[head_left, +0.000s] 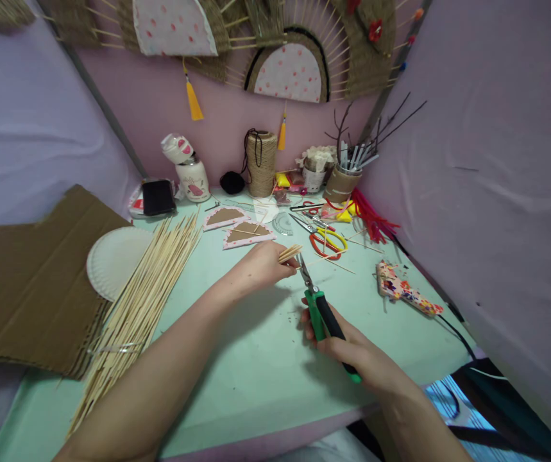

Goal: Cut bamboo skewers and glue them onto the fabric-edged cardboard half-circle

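My left hand is closed around a few short wooden sticks, their ends pointing right. Close to those ends are the blades of green-and-black garden shears, gripped in my right hand. The blades look slightly parted, and a thin stick end seems to touch them. Left of my left arm lies a large bundle of bamboo skewers, bound with a clear band. Beyond my left hand are two half-round cardboard pieces with pink-and-white scalloped edging.
Scissors with red and yellow handles lie beyond the shears. A patterned glue gun rests at right with its cord. Cardboard and a paper plate lie left. A twine spool and a jar stand at the back.
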`<state>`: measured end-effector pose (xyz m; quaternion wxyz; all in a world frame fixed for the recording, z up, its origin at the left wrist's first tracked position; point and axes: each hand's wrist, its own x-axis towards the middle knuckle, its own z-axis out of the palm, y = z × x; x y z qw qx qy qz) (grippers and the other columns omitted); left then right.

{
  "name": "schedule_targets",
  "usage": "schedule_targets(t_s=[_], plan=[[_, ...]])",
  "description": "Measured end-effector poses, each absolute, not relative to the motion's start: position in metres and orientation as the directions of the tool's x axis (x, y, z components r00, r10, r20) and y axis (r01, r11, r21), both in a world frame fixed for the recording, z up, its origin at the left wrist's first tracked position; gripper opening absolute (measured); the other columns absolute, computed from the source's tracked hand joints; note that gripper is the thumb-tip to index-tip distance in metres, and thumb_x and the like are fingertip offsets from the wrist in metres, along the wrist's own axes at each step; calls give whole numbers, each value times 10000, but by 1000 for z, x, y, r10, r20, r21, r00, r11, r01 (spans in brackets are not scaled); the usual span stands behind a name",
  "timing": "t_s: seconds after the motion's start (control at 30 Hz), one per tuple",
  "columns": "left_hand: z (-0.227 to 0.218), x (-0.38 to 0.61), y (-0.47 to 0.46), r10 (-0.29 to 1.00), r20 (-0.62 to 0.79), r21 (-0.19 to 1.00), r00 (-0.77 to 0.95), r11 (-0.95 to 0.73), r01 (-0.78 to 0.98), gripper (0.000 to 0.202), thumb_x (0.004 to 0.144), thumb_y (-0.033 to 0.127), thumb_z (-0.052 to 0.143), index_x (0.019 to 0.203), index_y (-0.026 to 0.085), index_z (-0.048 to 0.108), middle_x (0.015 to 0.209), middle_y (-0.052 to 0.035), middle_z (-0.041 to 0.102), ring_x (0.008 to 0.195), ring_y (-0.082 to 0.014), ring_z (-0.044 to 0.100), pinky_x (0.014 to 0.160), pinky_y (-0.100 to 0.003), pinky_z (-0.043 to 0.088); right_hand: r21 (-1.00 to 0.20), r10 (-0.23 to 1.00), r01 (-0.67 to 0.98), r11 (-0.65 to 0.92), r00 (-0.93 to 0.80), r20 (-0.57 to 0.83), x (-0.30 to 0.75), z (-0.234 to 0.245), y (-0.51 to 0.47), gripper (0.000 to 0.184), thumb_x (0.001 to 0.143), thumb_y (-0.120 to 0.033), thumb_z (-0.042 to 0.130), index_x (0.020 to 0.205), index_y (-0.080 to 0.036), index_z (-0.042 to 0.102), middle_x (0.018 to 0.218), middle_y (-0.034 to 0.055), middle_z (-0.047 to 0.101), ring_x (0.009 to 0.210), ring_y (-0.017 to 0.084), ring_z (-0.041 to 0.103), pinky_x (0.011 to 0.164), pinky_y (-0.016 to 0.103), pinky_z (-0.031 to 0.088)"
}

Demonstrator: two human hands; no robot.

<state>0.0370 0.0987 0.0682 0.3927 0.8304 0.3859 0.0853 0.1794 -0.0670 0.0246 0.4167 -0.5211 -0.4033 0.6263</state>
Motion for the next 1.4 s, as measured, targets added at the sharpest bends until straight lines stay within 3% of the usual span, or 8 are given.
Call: schedule_targets(t_s=[1.4], plan=[[65, 36, 99, 706, -175, 693, 687, -407, 595, 215, 682, 239, 561, 793, 180, 735, 615, 18, 598, 564, -129, 489, 520, -247, 322, -936, 932, -65, -345, -137, -335, 178, 24, -67, 406, 698, -222, 549, 1100, -236, 493, 1004, 28, 552, 927, 207, 485, 816, 347, 342]])
